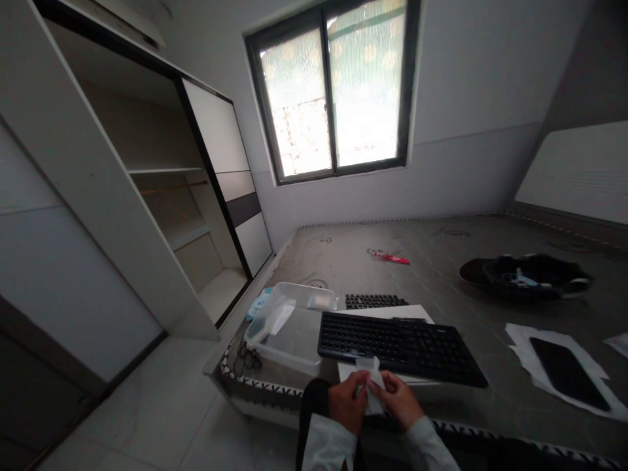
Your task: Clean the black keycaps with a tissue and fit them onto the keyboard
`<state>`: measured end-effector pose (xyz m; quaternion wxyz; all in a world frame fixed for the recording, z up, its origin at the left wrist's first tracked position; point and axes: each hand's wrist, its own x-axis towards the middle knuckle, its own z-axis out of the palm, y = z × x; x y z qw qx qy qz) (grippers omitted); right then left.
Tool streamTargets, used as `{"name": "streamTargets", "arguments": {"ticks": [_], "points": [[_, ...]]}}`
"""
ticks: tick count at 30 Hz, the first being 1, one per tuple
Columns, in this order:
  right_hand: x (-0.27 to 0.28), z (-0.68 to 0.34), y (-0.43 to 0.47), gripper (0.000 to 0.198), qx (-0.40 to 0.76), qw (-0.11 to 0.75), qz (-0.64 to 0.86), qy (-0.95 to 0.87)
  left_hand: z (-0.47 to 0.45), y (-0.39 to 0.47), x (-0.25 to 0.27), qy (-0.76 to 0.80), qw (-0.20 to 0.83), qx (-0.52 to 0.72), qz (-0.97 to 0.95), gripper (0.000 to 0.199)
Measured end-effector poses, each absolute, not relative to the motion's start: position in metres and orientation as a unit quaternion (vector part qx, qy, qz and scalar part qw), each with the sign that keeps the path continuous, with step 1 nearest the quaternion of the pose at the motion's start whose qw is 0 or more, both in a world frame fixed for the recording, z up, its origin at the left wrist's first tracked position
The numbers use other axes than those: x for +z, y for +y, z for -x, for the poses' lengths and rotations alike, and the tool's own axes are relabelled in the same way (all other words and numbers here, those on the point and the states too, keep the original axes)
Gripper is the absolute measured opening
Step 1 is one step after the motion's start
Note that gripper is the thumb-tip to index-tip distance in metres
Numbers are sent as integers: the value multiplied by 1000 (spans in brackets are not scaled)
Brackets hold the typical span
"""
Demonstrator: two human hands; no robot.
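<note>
A crumpled white tissue or wipe is pinched between my two hands, close to the front edge of the mattress. My left hand grips it from the left with bent fingers, and my right hand has its thumb and fingers closed on the other side. Just beyond them, a black keyboard lies at a slant across a white sheet or box, partly covering it. Behind that, a second set of black keys shows, its lower part hidden.
A clear plastic bin with white items inside stands to the left, beside a blue packet. To the right lie a black phone-like slab on white paper and a black cap. A red packet rests farther back on the mattress.
</note>
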<state>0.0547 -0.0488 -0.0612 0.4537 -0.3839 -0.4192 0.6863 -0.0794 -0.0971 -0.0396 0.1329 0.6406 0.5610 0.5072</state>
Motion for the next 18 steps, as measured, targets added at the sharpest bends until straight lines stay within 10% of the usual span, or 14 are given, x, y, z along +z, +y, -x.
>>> {"name": "streamTargets", "arguments": {"ticks": [18], "points": [[-56, -58, -47, 49, 718, 410, 342, -448, 80, -95, -34, 561, 85, 540, -621, 23]]}}
